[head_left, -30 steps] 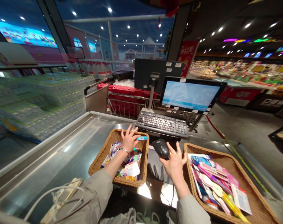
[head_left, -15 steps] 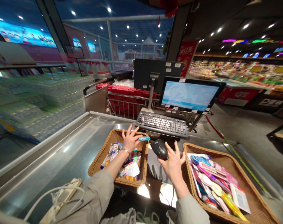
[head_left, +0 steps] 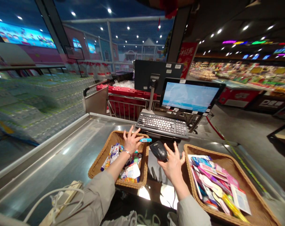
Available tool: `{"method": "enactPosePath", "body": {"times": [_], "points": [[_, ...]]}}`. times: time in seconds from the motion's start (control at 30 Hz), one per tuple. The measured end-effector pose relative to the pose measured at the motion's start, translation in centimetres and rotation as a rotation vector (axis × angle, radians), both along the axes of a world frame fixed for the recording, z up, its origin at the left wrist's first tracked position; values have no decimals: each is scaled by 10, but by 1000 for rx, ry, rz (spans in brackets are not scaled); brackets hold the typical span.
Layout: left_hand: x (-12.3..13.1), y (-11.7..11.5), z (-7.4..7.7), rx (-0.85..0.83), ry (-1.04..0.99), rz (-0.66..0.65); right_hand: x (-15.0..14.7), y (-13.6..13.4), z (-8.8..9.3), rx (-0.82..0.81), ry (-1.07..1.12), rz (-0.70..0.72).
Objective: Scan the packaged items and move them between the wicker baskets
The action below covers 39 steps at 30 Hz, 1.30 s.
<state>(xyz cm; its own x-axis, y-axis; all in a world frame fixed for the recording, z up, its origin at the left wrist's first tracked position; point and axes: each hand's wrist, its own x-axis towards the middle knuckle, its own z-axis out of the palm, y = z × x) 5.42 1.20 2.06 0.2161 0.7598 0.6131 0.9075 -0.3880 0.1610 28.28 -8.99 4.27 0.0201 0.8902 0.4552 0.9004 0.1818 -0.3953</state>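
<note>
Over the left wicker basket (head_left: 94, 160), my left hand (head_left: 132, 142) pinches a small blue packet (head_left: 145, 140) with a white barcode label turned upward. Small wrapped sweets (head_left: 114, 153) and a white card (head_left: 133, 171) lie in that basket below my wrist. My right hand (head_left: 172, 161) grips a black barcode scanner (head_left: 158, 150) between thumb and fingers, with some fingers stretched out. The scanner's head is close to the packet, a small gap between them. Just right of that hand stands the right wicker basket (head_left: 248, 175), holding toothbrush-like packs and a yellow item (head_left: 234, 207).
A keyboard (head_left: 162, 125) and a lit screen (head_left: 190, 96) stand beyond the baskets, with a second dark monitor (head_left: 156, 75) behind. The metal counter (head_left: 62, 157) has a raised edge. A power strip with white cables (head_left: 62, 201) lies front left.
The scanner in my right hand has shifted slightly left, nearer the blue packet. My left hand holds the packet almost still.
</note>
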Motion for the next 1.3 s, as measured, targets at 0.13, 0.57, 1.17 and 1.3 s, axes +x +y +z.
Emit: {"method": "enactPosePath", "body": {"times": [0.13,0.57,1.17,1.3], "points": [[1,0,0,7,-4,-1,0,1,1,-1,5,9],[4,2,0,11,-7,-15,1,0,4,-10,48,22],[3,4,-3,17,-8,-24,2,1,-2,-17,11,31],[3,3,-3,6,-7,-30,2,-1,0,-19,12,33]]}}
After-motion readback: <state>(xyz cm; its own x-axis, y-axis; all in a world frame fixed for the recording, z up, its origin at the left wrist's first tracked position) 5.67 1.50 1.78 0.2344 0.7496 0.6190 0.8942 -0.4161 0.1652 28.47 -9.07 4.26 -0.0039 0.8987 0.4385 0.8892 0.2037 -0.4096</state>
